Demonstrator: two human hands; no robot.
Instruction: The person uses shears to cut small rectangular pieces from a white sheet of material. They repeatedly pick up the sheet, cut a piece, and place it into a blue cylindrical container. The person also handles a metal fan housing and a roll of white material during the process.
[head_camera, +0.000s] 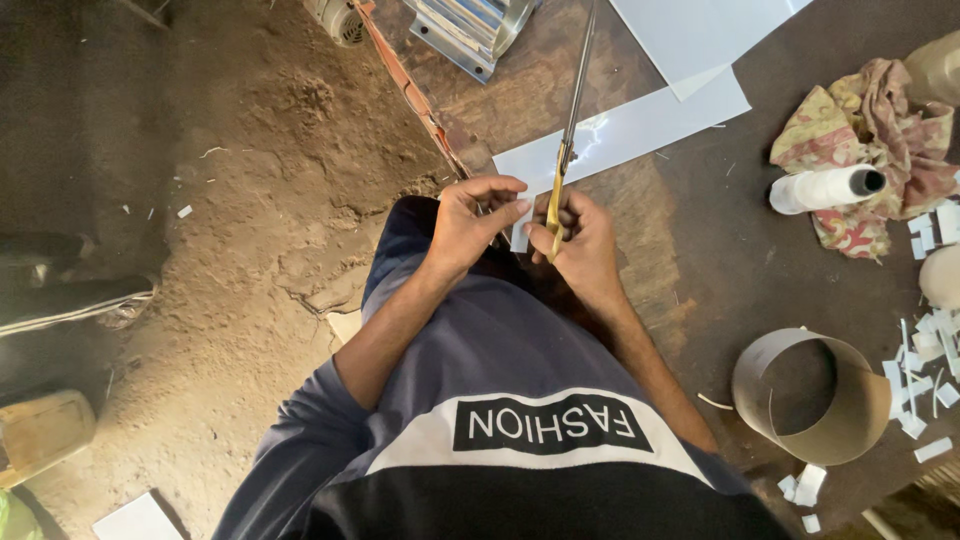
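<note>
My right hand (583, 243) grips the yellow handles of a long pair of scissors (572, 115), whose metal blades point away from me over the dark table. My left hand (470, 222) pinches a small white piece of sheet (519, 236) right beside the scissor handles. Both hands meet at the table's near edge, just in front of a long white strip of sheet (640, 128) lying on the table.
On the table lie a larger white sheet (690, 35), a patterned rag (870, 130), a white thread spool (825, 188), a curled cardboard ring (810, 395) and several white offcuts (925, 345). A metal machine part (470, 30) sits at the far edge. Dirt floor lies left.
</note>
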